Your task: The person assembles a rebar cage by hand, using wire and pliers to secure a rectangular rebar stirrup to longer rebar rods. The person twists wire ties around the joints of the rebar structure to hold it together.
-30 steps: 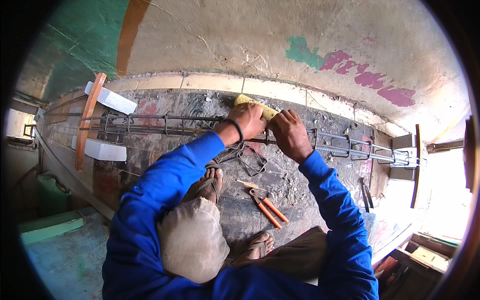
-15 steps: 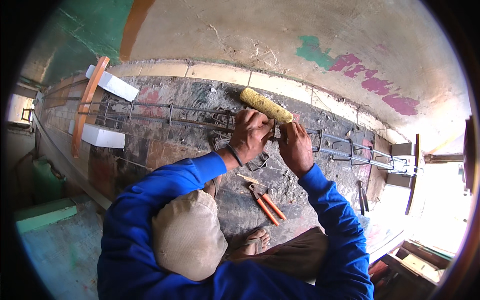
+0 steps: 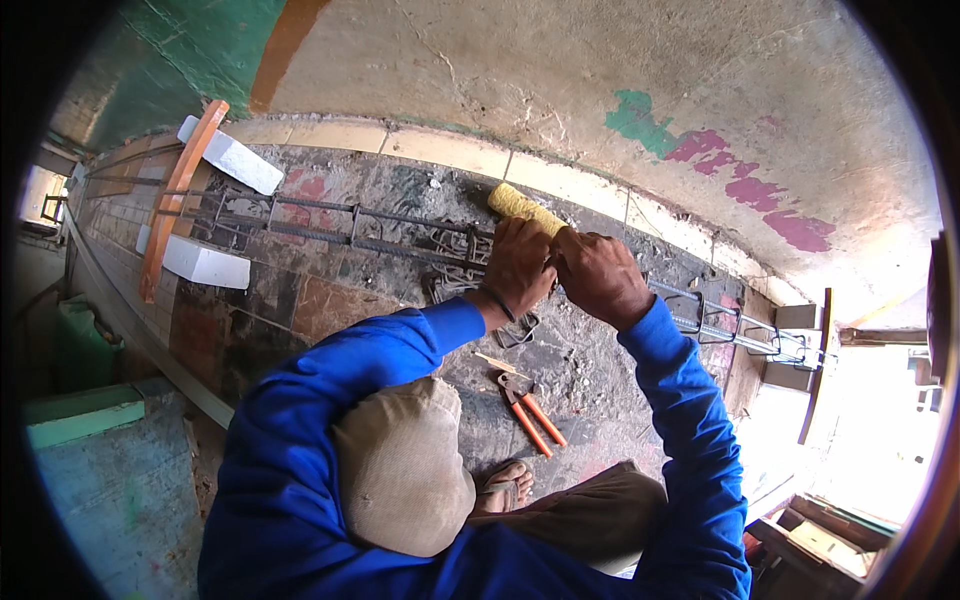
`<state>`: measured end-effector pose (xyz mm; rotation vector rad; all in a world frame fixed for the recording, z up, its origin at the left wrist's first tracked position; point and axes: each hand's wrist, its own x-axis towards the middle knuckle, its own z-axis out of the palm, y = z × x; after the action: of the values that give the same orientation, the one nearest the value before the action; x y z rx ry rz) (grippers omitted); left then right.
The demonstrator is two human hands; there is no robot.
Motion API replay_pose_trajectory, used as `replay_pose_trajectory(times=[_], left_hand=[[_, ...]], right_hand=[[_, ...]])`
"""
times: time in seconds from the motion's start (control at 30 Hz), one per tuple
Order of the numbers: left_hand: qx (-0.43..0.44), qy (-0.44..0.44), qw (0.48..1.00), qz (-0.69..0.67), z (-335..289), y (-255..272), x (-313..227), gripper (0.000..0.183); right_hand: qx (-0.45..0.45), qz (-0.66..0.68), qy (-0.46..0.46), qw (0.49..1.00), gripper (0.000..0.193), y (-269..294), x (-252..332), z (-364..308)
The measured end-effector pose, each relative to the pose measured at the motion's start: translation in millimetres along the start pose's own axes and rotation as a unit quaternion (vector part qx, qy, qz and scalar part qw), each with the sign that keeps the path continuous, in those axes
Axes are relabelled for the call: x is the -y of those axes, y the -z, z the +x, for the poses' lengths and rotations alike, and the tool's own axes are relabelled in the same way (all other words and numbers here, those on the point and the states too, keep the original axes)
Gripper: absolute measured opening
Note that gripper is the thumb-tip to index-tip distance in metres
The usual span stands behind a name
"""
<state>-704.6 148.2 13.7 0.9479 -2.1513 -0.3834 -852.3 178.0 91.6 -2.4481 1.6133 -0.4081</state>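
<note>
Long steel reinforcing bars (image 3: 385,247) run across in front of me, joined by bent square stirrups (image 3: 354,226). Over the bars my left hand (image 3: 520,265) is closed, fingertips pinched together. My right hand (image 3: 605,278) meets it from the right, its fingers curled and closed too. Whatever lies between the fingers is hidden by the knuckles. Just behind the hands rests a yellow, rough-textured roll (image 3: 520,204), partly covered by them. Loose stirrups (image 3: 517,332) lie beneath the bars by my left wrist.
Orange-handled pincers (image 3: 532,416) lie on the dirty floor near my sandalled foot (image 3: 507,484). At the left, an orange wooden strip (image 3: 176,212) crosses the bars between white blocks (image 3: 207,268). Grey blocks (image 3: 795,317) stand at the right end. A stained wall (image 3: 480,65) rises behind.
My hands have drawn together. The right hand has turned inward, and its fingers now press up against the left ones. Both hands cover more of the yellow roll. The view has shifted slightly.
</note>
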Motion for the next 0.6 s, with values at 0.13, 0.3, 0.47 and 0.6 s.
replay_pose_trajectory(times=[0.13,0.3,0.47,0.6], left_hand=[[-0.024,0.022,0.999,-0.034,0.5,-4.1,1.5,0.019],[-0.021,0.111,0.988,-0.109,8.7,-16.3,6.4,0.013],[-0.002,0.099,0.990,-0.099,9.8,-12.2,9.4,0.012],[0.050,0.110,0.987,-0.110,13.5,-3.4,6.5,0.013]], right_hand=[[0.127,0.002,0.037,0.991,0.012,20.4,-6.5,31.1],[0.193,0.195,0.026,0.961,0.015,4.1,-59.7,70.0],[0.242,0.317,-0.089,0.913,0.016,-22.1,-97.5,65.9],[0.267,0.255,-0.116,0.922,0.019,-37.8,-108.3,52.4]])
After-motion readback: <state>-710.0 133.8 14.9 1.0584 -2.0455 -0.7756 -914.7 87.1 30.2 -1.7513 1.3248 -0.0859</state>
